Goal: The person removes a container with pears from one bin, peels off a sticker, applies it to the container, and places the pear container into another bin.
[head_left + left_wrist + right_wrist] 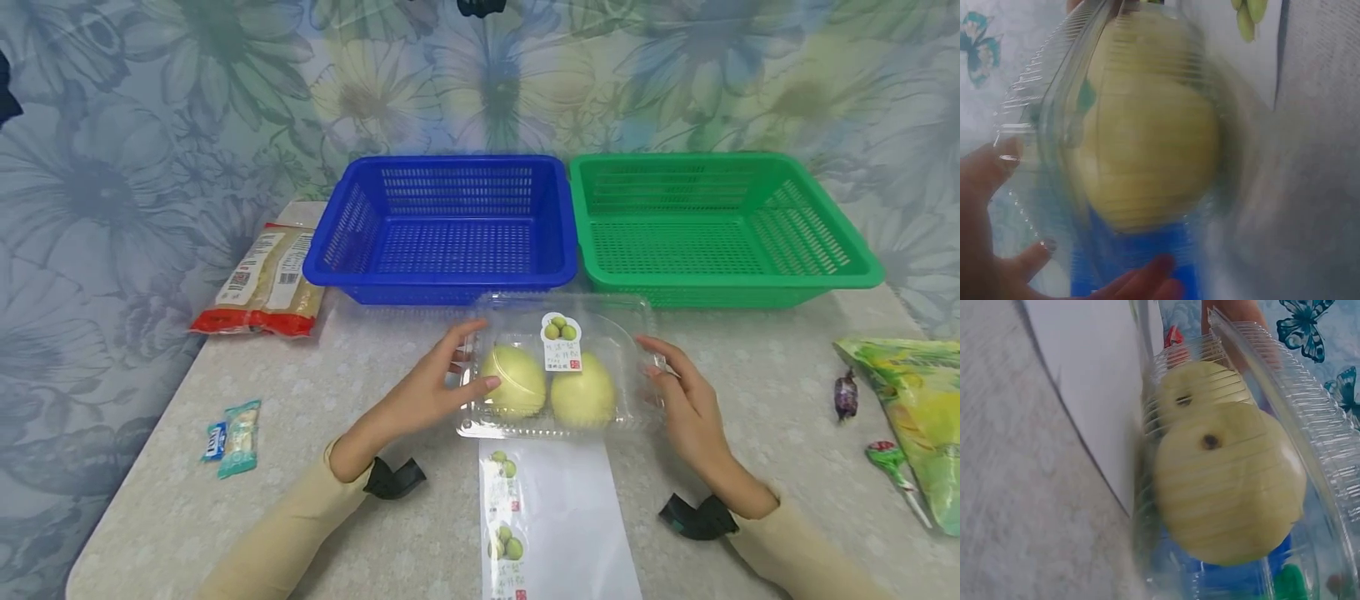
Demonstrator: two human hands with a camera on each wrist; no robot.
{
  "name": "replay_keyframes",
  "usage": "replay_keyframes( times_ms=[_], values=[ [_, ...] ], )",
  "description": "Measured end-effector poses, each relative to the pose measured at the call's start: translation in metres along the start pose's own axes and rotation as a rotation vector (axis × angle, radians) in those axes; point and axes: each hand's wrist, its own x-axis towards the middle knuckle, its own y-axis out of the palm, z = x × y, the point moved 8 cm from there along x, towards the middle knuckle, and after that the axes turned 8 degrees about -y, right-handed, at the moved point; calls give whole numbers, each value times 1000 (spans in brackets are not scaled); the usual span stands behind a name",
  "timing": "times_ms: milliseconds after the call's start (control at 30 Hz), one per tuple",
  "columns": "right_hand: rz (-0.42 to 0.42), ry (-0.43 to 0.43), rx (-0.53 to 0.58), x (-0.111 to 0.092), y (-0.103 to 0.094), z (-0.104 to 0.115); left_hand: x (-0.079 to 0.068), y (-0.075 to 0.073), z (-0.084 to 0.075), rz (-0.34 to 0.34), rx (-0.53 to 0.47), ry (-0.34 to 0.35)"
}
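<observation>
A clear plastic clamshell box [637, 325] with two pale yellow-green pears [583, 398] in it is held between both hands above the front of the table. A label [561, 354] with printed green fruit is on its lid. My left hand [431, 379] grips the box's left end, thumb on the near side and fingers farther back. At the right end, my right hand [692, 408] pinches the edge. The left wrist view shows one pear [1147, 156] large through the ribbed wall; in the right wrist view both pears [1229, 487] show, and the right fingers are mostly hidden.
Behind the box stand a blue basket [442, 293] and a green basket [720, 293]. A white label sheet [570, 517] lies in front. On the left are a red-ended food bag [262, 283] and small wrapped snacks [242, 437]; on the right, a lollipop [888, 458], wrapped candy [846, 396] and green-yellow bag [918, 408].
</observation>
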Motion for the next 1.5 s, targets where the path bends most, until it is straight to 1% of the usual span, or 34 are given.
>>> replay_keyframes(
  times_ms=[133, 233, 400, 567, 700, 800, 933, 967, 1000, 1133, 1200, 1233, 1333, 1367, 1433, 1500],
  values=[
    [-2, 33, -19, -3, -3, 3, -5, 2, -3, 51, 70, -15],
    [-4, 49, -23, -5, -7, 7, -9, 2, -7, 81, 116, -8],
    [-18, 56, -12, -6, -16, 17, -15, -2, -16, 98, 165, 12],
    [-51, 65, -18, -8, -30, 25, -19, -5, -29, 120, 155, 69],
    [-77, 46, -18, -6, -43, 34, -20, -7, -38, 134, 122, 113],
    [-77, 16, -38, -3, -51, 41, -18, -7, -44, 117, 111, 139],
    [-68, 4, -31, 3, -61, 45, -16, -7, -52, 83, 97, 191],
    [-71, 7, -26, 5, -63, 45, -15, -7, -54, 73, 95, 207],
    [-75, 9, 19, 7, -66, 45, -13, -7, -56, 62, 89, 222],
    [-102, 13, 273, 21, -80, 42, -5, -8, -64, 13, 49, 274],
    [-135, 25, 350, 29, -90, 40, 0, -8, -66, -9, 18, 297],
    [-149, 28, 362, 34, -96, 40, 4, -7, -67, -15, -1, 304],
    [-221, 52, 318, 50, -114, 38, 15, -2, -67, -26, -41, 307],
    [-243, 58, 308, 56, -120, 38, 20, 2, -67, -23, -50, 299],
    [-277, 76, 346, 69, -130, 35, 30, 10, -66, -10, -60, 274],
    [-314, 95, 359, 83, -140, 31, 40, 22, -66, 14, -50, 246]
  ],
)
